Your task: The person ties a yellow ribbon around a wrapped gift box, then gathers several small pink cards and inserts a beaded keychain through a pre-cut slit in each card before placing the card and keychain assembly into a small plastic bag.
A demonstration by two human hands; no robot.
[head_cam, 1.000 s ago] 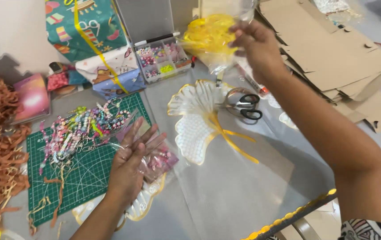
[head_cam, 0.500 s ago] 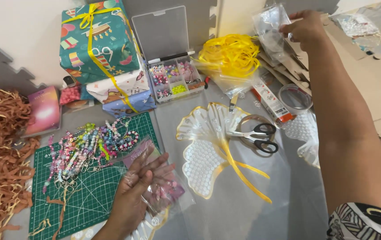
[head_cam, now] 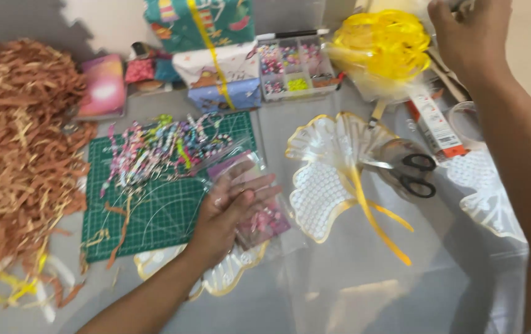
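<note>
My left hand [head_cam: 225, 213] lies palm up at the right edge of a green cutting mat [head_cam: 154, 219], fingers curled round a small clear plastic bag [head_cam: 262, 216] with pink beads inside. Just behind it, a pile of colourful beaded strands [head_cam: 160, 148] rests on the mat. My right hand [head_cam: 470, 31] is raised at the top right, above and right of a bundle of yellow ribbon [head_cam: 380, 43]. Its fingers pinch a clear plastic packet that is almost wholly cut off by the top edge.
A white leaf-shaped tray [head_cam: 321, 185] with a yellow ribbon strand, black-handled scissors [head_cam: 411, 173], a red and white carton [head_cam: 436, 124] and a second leaf tray [head_cam: 488, 198] lie mid-right. Brown shredded paper [head_cam: 18, 148] fills the left. A bead box [head_cam: 296, 68] and wrapped gifts [head_cam: 216, 80] stand behind.
The view has swung left and down. My right hand let go of the yellow ribbon bundle, took a clear packet and rose to the top edge. My left hand keeps the bead bag.
</note>
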